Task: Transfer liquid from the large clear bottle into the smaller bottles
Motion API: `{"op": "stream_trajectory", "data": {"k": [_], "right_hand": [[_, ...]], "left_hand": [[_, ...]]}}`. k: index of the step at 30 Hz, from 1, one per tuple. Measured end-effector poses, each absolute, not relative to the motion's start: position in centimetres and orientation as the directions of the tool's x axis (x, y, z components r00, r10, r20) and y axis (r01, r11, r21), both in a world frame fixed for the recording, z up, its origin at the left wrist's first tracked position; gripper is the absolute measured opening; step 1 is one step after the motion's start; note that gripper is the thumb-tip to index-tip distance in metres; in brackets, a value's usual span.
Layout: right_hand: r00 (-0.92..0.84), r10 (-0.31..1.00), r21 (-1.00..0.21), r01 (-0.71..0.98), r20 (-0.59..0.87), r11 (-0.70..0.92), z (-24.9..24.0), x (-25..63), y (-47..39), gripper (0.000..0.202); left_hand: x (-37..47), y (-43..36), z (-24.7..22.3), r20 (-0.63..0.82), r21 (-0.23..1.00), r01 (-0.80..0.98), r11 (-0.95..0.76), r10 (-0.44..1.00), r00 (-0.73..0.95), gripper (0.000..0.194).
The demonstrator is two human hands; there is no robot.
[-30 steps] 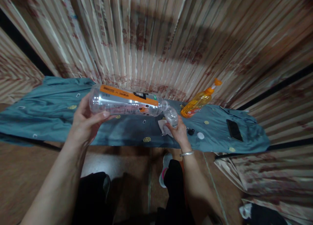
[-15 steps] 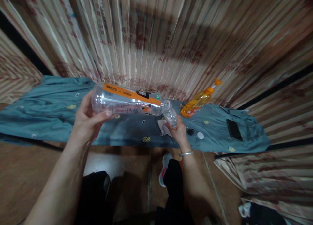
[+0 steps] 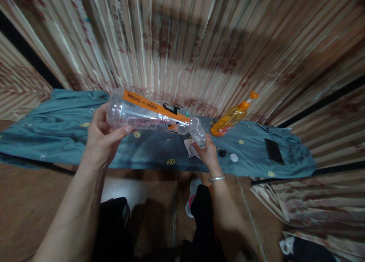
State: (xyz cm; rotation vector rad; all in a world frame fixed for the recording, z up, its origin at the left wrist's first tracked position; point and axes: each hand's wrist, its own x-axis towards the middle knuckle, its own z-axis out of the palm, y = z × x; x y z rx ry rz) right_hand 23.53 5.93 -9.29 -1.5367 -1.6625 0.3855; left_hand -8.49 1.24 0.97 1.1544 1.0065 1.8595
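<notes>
My left hand (image 3: 104, 134) is wrapped round the base of a large clear plastic bottle (image 3: 151, 113) with an orange and silver label. The bottle lies almost level in the air, its base slightly higher and its neck to the right. That neck meets the mouth of a small clear bottle (image 3: 199, 135), which my right hand (image 3: 207, 152) grips, tilted up to the left. Whether liquid passes between them I cannot tell. Under the small bottle, a whitish piece of paper or tissue (image 3: 190, 148) lies on the cloth. A black cap (image 3: 222, 153) and a white disc (image 3: 234, 157) lie right of my right hand.
An orange pump bottle (image 3: 230, 119) leans on the teal patterned cloth (image 3: 148, 155) at the back right. Farther right lies a dark phone (image 3: 274, 151). Pleated curtains (image 3: 176, 45) hang behind, and black rails (image 3: 322, 102) run at the sides.
The large bottle's base has risen a little, and the bottle has turned slightly about its length. My left hand has moved up slightly with it; the right hand has stayed nearly still.
</notes>
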Motion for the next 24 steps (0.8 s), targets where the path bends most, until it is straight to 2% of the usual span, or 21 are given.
{"op": "stream_trajectory", "data": {"k": [5, 15, 24], "right_hand": [[0.089, 0.937, -0.710, 0.677, 0.339, 0.193, -9.1, 23.5, 5.9, 0.059], [0.080, 0.937, -0.712, 0.672, 0.341, 0.202, -9.4, 23.9, 6.0, 0.060], [0.079, 0.937, -0.704, 0.681, 0.341, 0.199, -9.5, 23.9, 6.1, 0.060]], "left_hand": [[-7.8, 1.1, 1.6, 0.347, 0.876, -0.203, -0.437, 0.864, -0.364, 0.068], [-7.1, 1.3, 1.9, 0.424, 0.853, -0.162, -0.496, 0.840, -0.339, 0.071], [-7.1, 1.2, 2.2, 0.500, 0.826, -0.122, -0.550, 0.816, -0.291, 0.065]]}}
